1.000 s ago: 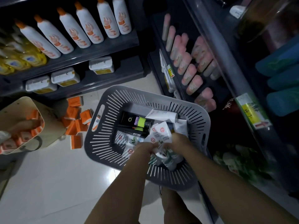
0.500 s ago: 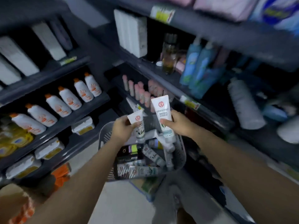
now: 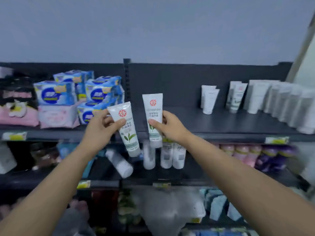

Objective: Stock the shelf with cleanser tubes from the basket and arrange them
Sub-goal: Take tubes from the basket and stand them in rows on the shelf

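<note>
Left hand (image 3: 100, 128): raised in front of the top shelf (image 3: 238, 121); thumb and fingers wrapped round the left tube (image 3: 129, 138) at mid-length.
Left tube: white, red round mark, green leaf print; tilted, crimped end toward 11 o'clock, cap toward 5 o'clock.
Right hand (image 3: 171, 127): same height; thumb across the front of the right tube (image 3: 152, 108), fingers behind it.
Right tube: same print; near upright, crimp at 12 o'clock, cap at 6 o'clock.
Spacing: the right tube is at 3 o'clock of the left one, just beside it, with a gap between them.
Top shelf: dark, bare stretch behind both hands.
Standing tubes (image 3: 272, 99): at 2 o'clock of the hands, a row of pale tubes cap-down on the top shelf; blurred.
Blue packs (image 3: 56, 94): at 10 o'clock, stacked above pink packs (image 3: 58, 116).
White bottles (image 3: 167, 155): at 6 o'clock, next shelf down.
</note>
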A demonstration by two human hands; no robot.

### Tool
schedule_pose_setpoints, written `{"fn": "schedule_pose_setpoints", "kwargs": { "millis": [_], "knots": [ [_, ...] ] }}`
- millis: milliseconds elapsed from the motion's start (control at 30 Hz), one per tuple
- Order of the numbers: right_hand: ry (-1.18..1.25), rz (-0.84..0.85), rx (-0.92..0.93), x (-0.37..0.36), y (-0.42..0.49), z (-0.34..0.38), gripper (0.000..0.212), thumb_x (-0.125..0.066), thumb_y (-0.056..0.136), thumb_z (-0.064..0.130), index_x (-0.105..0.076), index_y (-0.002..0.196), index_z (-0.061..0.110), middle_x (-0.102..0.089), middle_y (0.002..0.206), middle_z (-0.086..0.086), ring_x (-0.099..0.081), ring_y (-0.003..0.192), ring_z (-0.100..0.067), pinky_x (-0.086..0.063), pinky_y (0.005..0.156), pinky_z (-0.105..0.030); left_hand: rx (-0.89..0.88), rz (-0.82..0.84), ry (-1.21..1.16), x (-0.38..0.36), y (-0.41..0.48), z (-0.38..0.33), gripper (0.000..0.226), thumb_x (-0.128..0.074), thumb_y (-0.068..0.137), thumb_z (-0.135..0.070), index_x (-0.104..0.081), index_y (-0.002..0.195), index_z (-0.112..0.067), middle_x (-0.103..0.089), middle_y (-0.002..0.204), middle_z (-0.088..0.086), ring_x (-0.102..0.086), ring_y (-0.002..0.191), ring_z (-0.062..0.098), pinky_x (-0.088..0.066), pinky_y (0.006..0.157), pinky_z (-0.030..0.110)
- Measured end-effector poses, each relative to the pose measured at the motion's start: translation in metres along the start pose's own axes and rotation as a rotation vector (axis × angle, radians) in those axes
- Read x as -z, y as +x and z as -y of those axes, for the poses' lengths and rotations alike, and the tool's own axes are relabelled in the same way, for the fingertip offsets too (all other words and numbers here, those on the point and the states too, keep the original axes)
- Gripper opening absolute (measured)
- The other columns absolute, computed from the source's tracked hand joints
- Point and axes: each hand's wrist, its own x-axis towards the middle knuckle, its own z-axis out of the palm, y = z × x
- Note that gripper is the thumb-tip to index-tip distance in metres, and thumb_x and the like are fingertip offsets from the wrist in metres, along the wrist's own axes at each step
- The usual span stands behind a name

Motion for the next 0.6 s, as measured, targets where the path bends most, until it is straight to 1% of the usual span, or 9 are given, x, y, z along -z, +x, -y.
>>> {"fn": "schedule_pose_setpoints", "kwargs": {
  "millis": [67, 100, 167, 233, 333, 400, 500, 533, 600],
  "knots": [
    [-0.015, -0.105, -0.02, 0.049, -0.005, -0.008, 0.036, -0.064, 0.091, 0.028, -0.055, 0.12, 0.009, -0.066, 0.118, 0.0, -0.063, 0.1, -0.011, -0.05, 0.074, -0.016, -0.03, 0.076, -0.034, -0.045, 0.019, -0.013, 0.024, -0.063, 0.087, 0.002, -0.06, 0.103, -0.016, -0.074, 0.087, -0.005, -0.067, 0.075, 0.001, -0.052, 0.065, 0.014],
    [-0.032, -0.159, -0.028, 0.071, -0.007, -0.014, 0.036, -0.064, 0.091, 0.028, -0.055, 0.12, 0.009, -0.066, 0.117, 0.001, -0.063, 0.101, -0.011, -0.05, 0.076, -0.016, -0.043, 0.107, -0.043, -0.067, 0.029, -0.018, 0.024, -0.064, 0.087, 0.0, -0.06, 0.104, -0.016, -0.073, 0.087, -0.005, -0.065, 0.071, 0.001, -0.051, 0.059, 0.014],
    [-0.068, -0.26, -0.042, 0.115, -0.009, -0.029, 0.035, -0.065, 0.09, 0.029, -0.056, 0.118, 0.01, -0.065, 0.115, 0.002, -0.063, 0.104, -0.013, -0.051, 0.082, -0.022, -0.07, 0.153, -0.054, -0.111, 0.047, -0.026, 0.023, -0.066, 0.087, -0.003, -0.06, 0.104, -0.018, -0.074, 0.085, -0.005, -0.063, 0.064, 0.003, -0.048, 0.049, 0.018],
    [-0.111, -0.356, -0.062, 0.157, -0.007, -0.047, 0.033, -0.065, 0.089, 0.029, -0.055, 0.116, 0.012, -0.064, 0.113, 0.004, -0.061, 0.1, -0.012, -0.048, 0.082, -0.025, -0.087, 0.18, -0.065, -0.154, 0.066, -0.032, 0.023, -0.065, 0.088, -0.002, -0.059, 0.106, -0.014, -0.073, 0.086, -0.004, -0.063, 0.064, 0.003, -0.049, 0.047, 0.02],
    [-0.157, -0.482, -0.074, 0.219, 0.0, -0.072, 0.03, -0.064, 0.09, 0.03, -0.056, 0.113, 0.012, -0.063, 0.11, 0.004, -0.059, 0.096, -0.012, -0.045, 0.076, -0.021, -0.094, 0.206, -0.078, -0.218, 0.092, -0.037, 0.024, -0.063, 0.09, -0.002, -0.056, 0.113, -0.007, -0.071, 0.093, 0.002, -0.064, 0.069, 0.007, -0.048, 0.045, 0.02],
    [-0.159, -0.511, -0.092, 0.257, 0.007, -0.089, 0.025, -0.064, 0.09, 0.029, -0.055, 0.109, 0.015, -0.064, 0.11, 0.002, -0.062, 0.095, -0.016, -0.051, 0.074, -0.027, -0.087, 0.214, -0.084, -0.259, 0.11, -0.036, 0.025, -0.062, 0.091, -0.003, -0.055, 0.115, -0.007, -0.071, 0.097, 0.008, -0.062, 0.074, 0.015, -0.045, 0.043, 0.02],
    [-0.098, -0.487, -0.149, 0.304, 0.017, -0.121, 0.027, -0.064, 0.091, 0.023, -0.048, 0.109, 0.012, -0.061, 0.106, -0.003, -0.062, 0.084, -0.021, -0.053, 0.048, -0.027, -0.051, 0.229, -0.083, -0.32, 0.139, -0.027, 0.025, -0.062, 0.091, -0.004, -0.055, 0.116, -0.005, -0.071, 0.099, 0.017, -0.061, 0.074, 0.022, -0.045, 0.043, 0.022],
    [-0.07, -0.482, -0.171, 0.318, 0.021, -0.132, 0.027, -0.064, 0.091, 0.022, -0.047, 0.11, 0.011, -0.06, 0.108, -0.004, -0.061, 0.087, -0.022, -0.055, 0.046, -0.029, -0.028, 0.24, -0.089, -0.339, 0.148, -0.024, 0.025, -0.062, 0.092, -0.004, -0.055, 0.116, -0.003, -0.07, 0.098, 0.02, -0.06, 0.071, 0.025, -0.047, 0.046, 0.025],
    [-0.023, -0.468, -0.216, 0.344, 0.028, -0.154, 0.027, -0.062, 0.092, 0.02, -0.044, 0.111, 0.014, -0.057, 0.113, -0.004, -0.06, 0.097, -0.024, -0.059, 0.051, -0.036, 0.029, 0.257, -0.102, -0.376, 0.168, -0.015, 0.024, -0.061, 0.092, -0.004, -0.054, 0.114, 0.0, -0.069, 0.093, 0.021, -0.059, 0.064, 0.025, -0.048, 0.057, 0.032]
  ]
}}
